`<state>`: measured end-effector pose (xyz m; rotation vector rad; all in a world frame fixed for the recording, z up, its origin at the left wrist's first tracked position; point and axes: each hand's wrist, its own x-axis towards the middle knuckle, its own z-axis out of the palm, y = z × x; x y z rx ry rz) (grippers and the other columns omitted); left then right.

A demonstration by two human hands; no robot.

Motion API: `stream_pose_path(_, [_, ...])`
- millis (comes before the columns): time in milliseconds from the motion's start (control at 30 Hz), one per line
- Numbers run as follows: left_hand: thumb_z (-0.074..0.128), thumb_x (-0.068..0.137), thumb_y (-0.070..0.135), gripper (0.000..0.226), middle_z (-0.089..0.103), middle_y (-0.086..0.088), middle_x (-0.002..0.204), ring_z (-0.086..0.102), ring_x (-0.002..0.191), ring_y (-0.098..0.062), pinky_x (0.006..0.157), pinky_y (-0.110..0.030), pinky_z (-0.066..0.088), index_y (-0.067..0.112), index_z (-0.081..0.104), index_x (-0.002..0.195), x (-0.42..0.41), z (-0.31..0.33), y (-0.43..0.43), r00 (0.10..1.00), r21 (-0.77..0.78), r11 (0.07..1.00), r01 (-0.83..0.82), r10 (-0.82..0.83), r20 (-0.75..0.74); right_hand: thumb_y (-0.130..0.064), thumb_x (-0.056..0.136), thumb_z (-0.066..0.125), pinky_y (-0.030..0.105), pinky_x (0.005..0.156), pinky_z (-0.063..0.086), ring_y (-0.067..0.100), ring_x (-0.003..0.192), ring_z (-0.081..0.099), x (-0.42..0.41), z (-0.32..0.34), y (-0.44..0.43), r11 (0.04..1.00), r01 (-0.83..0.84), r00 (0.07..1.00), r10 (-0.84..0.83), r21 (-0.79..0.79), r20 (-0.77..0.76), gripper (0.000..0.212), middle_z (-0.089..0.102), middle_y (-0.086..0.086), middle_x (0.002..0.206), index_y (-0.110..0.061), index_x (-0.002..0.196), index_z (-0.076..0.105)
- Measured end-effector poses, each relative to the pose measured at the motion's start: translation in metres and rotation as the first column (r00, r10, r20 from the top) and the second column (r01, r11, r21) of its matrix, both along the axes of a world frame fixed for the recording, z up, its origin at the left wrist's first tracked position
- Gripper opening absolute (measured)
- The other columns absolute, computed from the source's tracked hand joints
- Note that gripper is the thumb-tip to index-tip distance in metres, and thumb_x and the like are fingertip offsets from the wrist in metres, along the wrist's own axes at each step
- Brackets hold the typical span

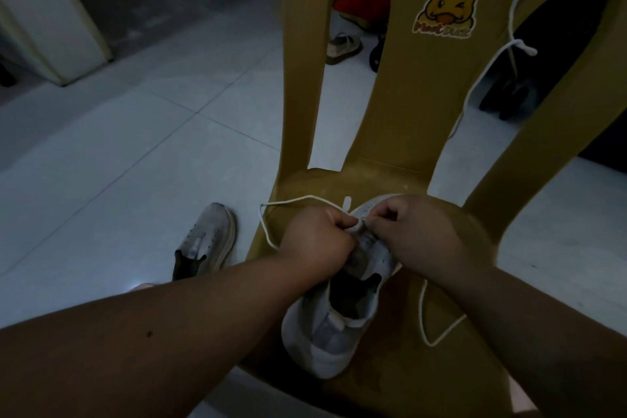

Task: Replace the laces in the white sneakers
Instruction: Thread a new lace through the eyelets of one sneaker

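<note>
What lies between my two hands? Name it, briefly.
Head view: a short stretch of white lace, pinched by left hand and right hand, over the sneaker.

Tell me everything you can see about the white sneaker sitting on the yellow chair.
The white sneaker stands upright on its sole on the seat of the yellow plastic chair, heel toward the camera, toe toward the backrest. Its upper looks like grubby knit fabric, with a dark lining and a heel tab. The left hand and right hand pinch the white lace over its eyelets; loose lace trails on both sides.
</note>
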<state>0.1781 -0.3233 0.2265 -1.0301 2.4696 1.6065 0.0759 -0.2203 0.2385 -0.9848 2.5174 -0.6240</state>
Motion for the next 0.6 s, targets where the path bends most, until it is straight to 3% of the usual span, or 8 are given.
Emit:
stream_pose_path(200, [0.058,0.088,0.012,0.034,0.067,-0.004,0.116,0.063,0.103,-0.016,0.090,-0.031,0.052,0.018,0.064,0.121,0.001,0.001,0.000,1.000,-0.015,1.000,0.016,-0.016,0.013,-0.031,0.094,0.054,0.012,0.052,0.035,0.001,0.063,0.051,0.004,0.002,-0.004,0.998,-0.024,0.997,0.029,0.055,-0.075,0.016,0.058,-0.010,0.077,-0.026,0.093,0.069])
stream_pose_path(333, [0.059,0.086,0.010,0.030,0.069,-0.001,0.111,0.064,0.097,-0.015,0.089,-0.034,0.054,0.020,0.069,0.113,0.000,0.000,0.003,1.000,-0.053,0.998,-0.015,0.015,-0.004,-0.029,0.098,0.045,0.023,0.067,0.042,0.010,0.078,0.051,-0.001,0.010,-0.007,0.947,-0.173,0.937,0.243,0.270,-0.252,0.024,0.063,-0.002,0.096,-0.025,0.104,0.068])
stream_pose_path(500, [0.062,0.087,0.012,0.027,0.070,0.002,0.111,0.064,0.096,-0.013,0.088,-0.030,0.053,0.022,0.071,0.110,0.001,-0.001,0.003,0.999,-0.092,0.995,-0.030,0.028,-0.031,-0.021,0.094,0.051,0.024,0.063,0.032,0.013,0.075,0.044,-0.002,0.009,-0.012,0.906,-0.222,0.867,0.353,0.361,-0.352,0.016,0.046,-0.003,0.085,-0.022,0.097,0.067])
stream_pose_path(600, [0.061,0.088,0.012,0.027,0.069,0.001,0.114,0.063,0.100,-0.014,0.091,-0.029,0.051,0.022,0.071,0.110,0.001,-0.001,0.003,1.000,-0.096,0.995,-0.014,0.012,-0.024,-0.019,0.094,0.052,0.024,0.064,0.031,0.014,0.078,0.043,0.000,0.009,-0.013,0.897,-0.252,0.851,0.384,0.363,-0.359,0.016,0.046,-0.002,0.088,-0.021,0.100,0.066])
